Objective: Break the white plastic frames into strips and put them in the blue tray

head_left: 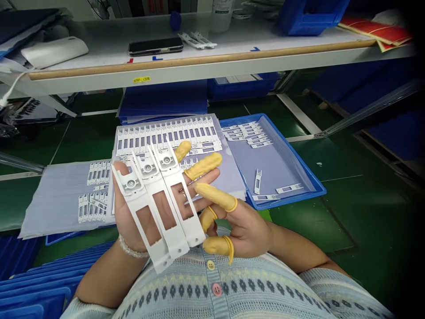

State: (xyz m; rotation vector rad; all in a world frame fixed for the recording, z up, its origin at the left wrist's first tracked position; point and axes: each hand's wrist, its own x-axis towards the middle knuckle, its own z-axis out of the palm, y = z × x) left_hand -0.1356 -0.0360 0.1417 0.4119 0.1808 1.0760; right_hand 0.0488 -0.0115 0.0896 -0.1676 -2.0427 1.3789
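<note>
My left hand [124,221] is palm up under three white plastic frames [166,204], with the thumb over their left edge. Each frame is long and thin, with a rectangular window and a round boss near its upper end. They lie side by side, fanned and tilted. Yellow finger cots cover two of the left fingertips. At the lower right edge of the frames is my right hand [247,226], in yellow cots on thumb and fingers. Its index finger is stretched out, its thumb apart from it; whether they touch the nearest frame I cannot tell.
Behind my hands, a stack of pale sheets [229,173] bears rows of similar frames. To its right, a blue tray [318,189] holds more, some scattered. Other sheets [49,195] with frames lie left. Above runs a shelf [109,77] with a phone [156,45] and bottle [222,15].
</note>
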